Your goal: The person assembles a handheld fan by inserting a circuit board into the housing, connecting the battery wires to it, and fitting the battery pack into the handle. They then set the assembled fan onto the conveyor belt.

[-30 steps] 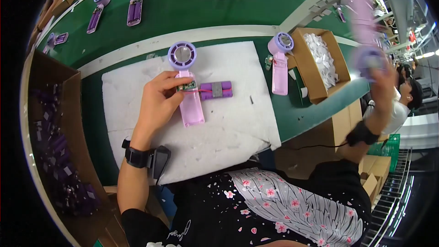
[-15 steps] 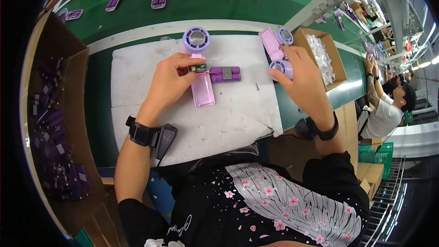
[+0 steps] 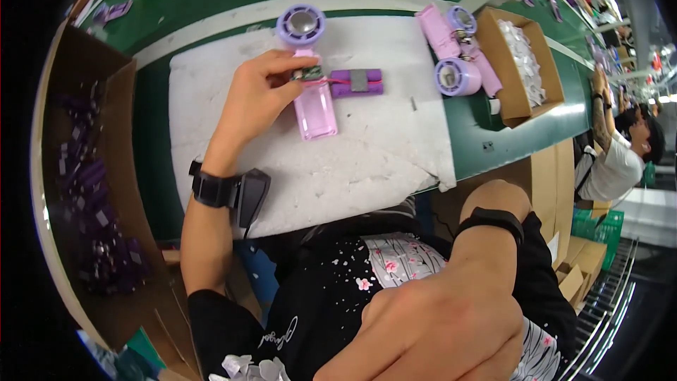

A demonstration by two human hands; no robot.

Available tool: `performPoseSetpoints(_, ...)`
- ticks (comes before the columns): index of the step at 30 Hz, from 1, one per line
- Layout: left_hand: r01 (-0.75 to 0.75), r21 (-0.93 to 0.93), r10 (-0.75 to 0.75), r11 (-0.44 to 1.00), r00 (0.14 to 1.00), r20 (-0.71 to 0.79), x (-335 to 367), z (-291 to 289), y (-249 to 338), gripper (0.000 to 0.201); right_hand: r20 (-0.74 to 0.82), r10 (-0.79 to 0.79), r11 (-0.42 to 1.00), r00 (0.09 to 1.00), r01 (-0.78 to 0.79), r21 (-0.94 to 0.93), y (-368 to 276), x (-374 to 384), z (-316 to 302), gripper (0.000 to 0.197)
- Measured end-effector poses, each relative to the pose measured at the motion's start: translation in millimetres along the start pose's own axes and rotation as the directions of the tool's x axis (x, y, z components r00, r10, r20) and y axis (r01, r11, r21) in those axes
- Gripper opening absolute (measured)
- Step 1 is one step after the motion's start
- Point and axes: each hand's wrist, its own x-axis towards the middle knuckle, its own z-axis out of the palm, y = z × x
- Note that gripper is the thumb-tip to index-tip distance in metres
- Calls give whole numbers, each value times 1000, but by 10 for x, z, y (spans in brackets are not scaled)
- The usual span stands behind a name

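Observation:
My left hand (image 3: 262, 92) pinches a small green circuit board (image 3: 308, 73) between thumb and fingers. The board lies at the upper part of an open pink fan handle (image 3: 316, 114), below its round lilac fan head (image 3: 302, 25). Red wire runs from the board to a pair of purple battery cells (image 3: 357, 82) with a grey pad, lying to the right. My right hand (image 3: 441, 331) is raised close to the camera at the lower edge, back of the hand showing; its fingertips are hidden.
A white foam mat (image 3: 374, 148) covers the bench. Other opened lilac-and-pink fans (image 3: 457, 76) lie right of it, beside a cardboard box (image 3: 511, 109) of white pieces. At the left stands a deep box (image 3: 120, 162) with purple cells. A co-worker (image 3: 620, 162) is at far right.
My right hand has left the fans at the right and come back close to the camera. The left hand stays on the circuit board; the whole view has shifted slightly.

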Motion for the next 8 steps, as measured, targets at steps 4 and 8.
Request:
performPoseSetpoints(4, 7, 45, -9, 999, 999, 48, 30, 0, 82, 38, -92, 288, 942, 953, -265, 205, -104, -9, 150, 40)
performPoseSetpoints(8, -49, 54, 48, 997, 999, 22, 52, 46, 45, 37, 107, 296, 929, 949, -312, 198, -8, -90, -28, 56)
